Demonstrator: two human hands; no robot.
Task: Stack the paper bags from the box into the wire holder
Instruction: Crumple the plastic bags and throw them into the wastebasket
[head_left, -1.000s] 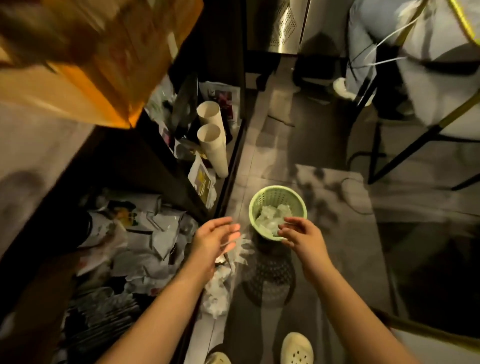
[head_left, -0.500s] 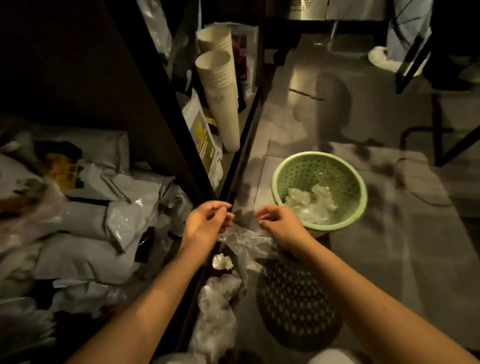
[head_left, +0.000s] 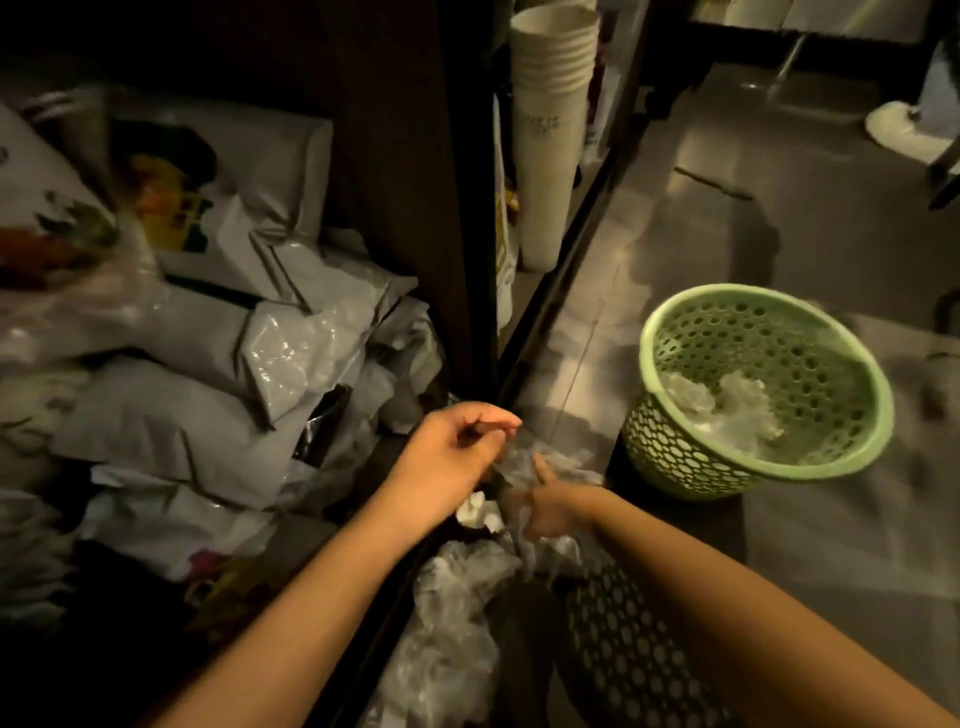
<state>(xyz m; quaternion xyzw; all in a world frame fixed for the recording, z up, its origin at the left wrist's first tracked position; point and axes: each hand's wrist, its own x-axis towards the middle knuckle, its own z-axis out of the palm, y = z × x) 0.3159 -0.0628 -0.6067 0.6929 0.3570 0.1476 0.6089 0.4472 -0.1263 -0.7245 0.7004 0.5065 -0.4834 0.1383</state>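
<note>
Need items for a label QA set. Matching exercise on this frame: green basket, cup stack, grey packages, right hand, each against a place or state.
Things:
1. green basket
2. cup stack
3. grey packages
4. right hand

Places or states:
a. standing, top centre
b. grips crumpled clear plastic, low centre
c. on the floor, right
d. piled at left

Pairs: 1-c, 2-a, 3-d, 4-b
</note>
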